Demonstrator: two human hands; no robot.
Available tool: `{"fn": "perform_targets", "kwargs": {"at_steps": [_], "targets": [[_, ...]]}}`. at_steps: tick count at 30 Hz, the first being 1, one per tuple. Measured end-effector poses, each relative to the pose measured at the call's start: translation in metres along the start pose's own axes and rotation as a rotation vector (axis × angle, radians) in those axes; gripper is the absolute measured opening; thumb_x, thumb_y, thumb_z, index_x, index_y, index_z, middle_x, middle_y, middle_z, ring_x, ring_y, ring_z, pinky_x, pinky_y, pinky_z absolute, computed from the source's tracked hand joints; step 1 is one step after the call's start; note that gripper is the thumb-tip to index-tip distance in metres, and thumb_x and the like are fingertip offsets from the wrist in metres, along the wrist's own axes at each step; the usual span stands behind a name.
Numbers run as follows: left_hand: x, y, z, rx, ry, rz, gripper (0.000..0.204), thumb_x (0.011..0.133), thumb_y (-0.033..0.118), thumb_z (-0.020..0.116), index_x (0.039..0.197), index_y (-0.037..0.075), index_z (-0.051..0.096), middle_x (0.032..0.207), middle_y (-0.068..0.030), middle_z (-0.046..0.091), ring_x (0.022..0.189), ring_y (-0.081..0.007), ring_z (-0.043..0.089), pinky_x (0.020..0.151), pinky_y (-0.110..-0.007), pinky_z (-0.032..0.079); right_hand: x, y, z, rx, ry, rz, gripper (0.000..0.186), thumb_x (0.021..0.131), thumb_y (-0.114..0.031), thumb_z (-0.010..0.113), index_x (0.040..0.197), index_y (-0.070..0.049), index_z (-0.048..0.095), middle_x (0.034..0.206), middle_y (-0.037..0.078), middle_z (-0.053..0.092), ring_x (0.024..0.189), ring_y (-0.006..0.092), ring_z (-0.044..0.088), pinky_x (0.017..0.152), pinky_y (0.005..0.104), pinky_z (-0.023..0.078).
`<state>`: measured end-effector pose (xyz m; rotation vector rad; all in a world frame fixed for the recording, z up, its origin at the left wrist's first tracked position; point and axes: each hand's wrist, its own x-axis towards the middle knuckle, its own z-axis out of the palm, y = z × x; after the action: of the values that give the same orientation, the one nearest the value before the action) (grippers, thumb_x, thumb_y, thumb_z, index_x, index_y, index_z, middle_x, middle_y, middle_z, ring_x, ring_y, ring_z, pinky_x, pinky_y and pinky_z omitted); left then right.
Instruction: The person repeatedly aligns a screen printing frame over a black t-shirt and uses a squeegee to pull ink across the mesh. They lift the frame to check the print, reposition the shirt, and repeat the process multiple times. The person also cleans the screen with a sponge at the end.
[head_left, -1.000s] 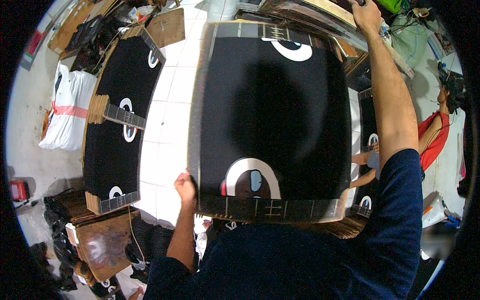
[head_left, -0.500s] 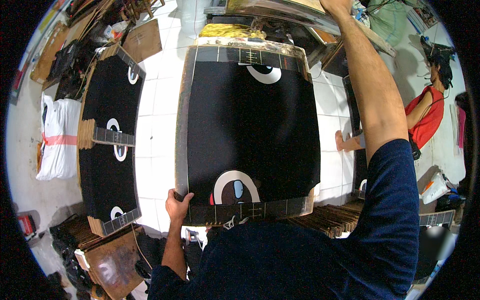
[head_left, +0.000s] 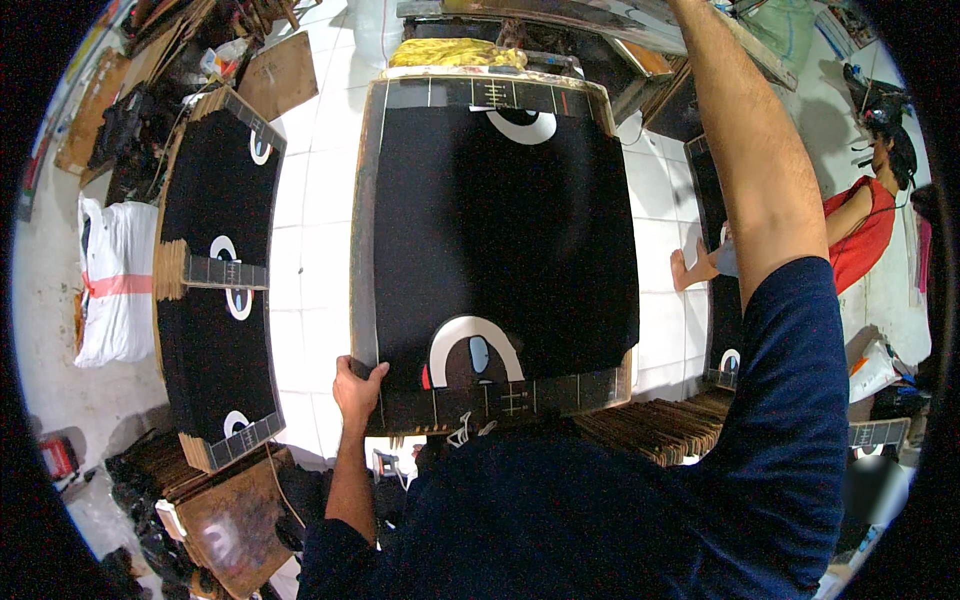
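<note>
A large board (head_left: 366, 250) lies in front of me with black fabric (head_left: 500, 230) spread over it, printed with parts of white-ringed eye shapes. Dark strips with ruled marks (head_left: 600, 388) run along its near and far ends. At the near left corner, my left hand (head_left: 357, 390) grips the board's edge, thumb on top and the other fingers partly hidden. My right forearm stretches up and away past the board's right side. The right hand itself lies beyond the top edge of the picture.
More boards with black printed fabric (head_left: 220, 190) stand at the left. Behind mine lies a yellow cloth (head_left: 455, 53), near a wooden frame (head_left: 570, 12). A stack of thin boards (head_left: 650, 430) is at the near right. Another person in red (head_left: 862, 235) sits at the right.
My right hand has gone out of the picture at the top. The board and fabric appear slightly higher in view. My left hand keeps its hold on the near left corner.
</note>
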<state>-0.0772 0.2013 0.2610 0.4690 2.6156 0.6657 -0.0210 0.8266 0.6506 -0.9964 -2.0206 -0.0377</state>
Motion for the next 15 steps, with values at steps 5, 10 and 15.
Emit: {"fn": "perform_targets", "kwargs": {"at_steps": [5, 10, 15], "targets": [[0.01, 0.009, 0.0, -0.075, -0.039, -0.081, 0.079, 0.071, 0.039, 0.093, 0.126, 0.002, 0.048, 0.108, -0.0249, 0.069, 0.1, -0.0423, 0.07, 0.087, -0.049, 0.054, 0.003, -0.002, -0.001, -0.008, 0.012, 0.0, 0.045, 0.086, -0.032, 0.076, 0.127, -0.015, 0.069, 0.118, 0.018, 0.073, 0.114, 0.0374, 0.067, 0.1, 0.0464, 0.05], [0.011, 0.009, 0.001, -0.133, -0.034, -0.135, 0.081, 0.07, 0.038, 0.094, 0.126, 0.0, 0.051, 0.106, -0.0226, 0.07, 0.098, -0.038, 0.07, 0.088, -0.047, 0.054, 0.005, 0.001, 0.001, 0.022, 0.019, 0.014, 0.047, 0.086, -0.033, 0.076, 0.129, -0.015, 0.069, 0.12, 0.019, 0.072, 0.115, 0.0376, 0.067, 0.1, 0.0456, 0.051], [0.016, 0.008, 0.012, -0.055, 0.006, -0.206, 0.08, 0.065, 0.042, 0.096, 0.117, -0.006, 0.059, 0.104, -0.0217, 0.072, 0.097, -0.0373, 0.071, 0.089, -0.045, 0.055, 0.015, 0.023, 0.014, 0.006, 0.065, -0.058, 0.038, 0.085, -0.033, 0.076, 0.118, -0.014, 0.071, 0.108, 0.018, 0.074, 0.106, 0.0397, 0.068, 0.093, 0.0495, 0.051]]}}
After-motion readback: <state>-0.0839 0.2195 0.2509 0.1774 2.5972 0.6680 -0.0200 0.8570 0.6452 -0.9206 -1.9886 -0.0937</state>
